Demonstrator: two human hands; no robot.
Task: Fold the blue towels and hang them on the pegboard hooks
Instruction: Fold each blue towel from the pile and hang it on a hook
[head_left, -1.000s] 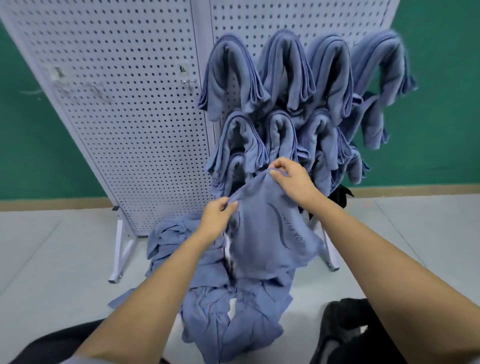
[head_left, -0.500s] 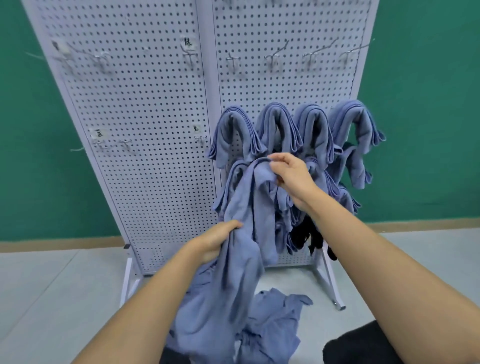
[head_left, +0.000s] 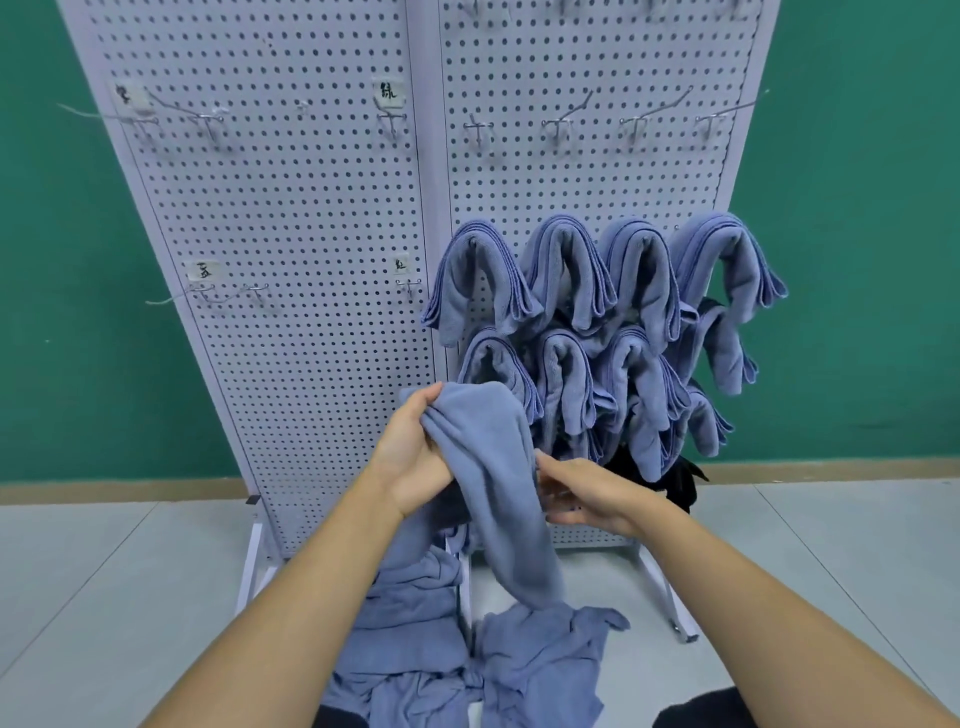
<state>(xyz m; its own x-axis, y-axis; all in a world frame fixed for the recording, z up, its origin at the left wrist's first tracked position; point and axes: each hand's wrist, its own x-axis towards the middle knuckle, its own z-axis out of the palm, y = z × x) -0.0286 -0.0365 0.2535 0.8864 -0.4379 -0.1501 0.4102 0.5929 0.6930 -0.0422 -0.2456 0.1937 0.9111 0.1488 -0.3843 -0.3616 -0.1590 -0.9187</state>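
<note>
While the left hand (head_left: 410, 460) grips the towel (head_left: 491, 467), right hand (head_left: 592, 493) touches it.

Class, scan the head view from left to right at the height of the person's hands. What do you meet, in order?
Green wall → pegboard → left hand → held blue towel → right hand → black cloth

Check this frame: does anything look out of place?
Yes: a black cloth shows below the folded blue towels, low on the pegboard, the only non-blue item. Unfolded towels lie crumpled on the floor.
</note>
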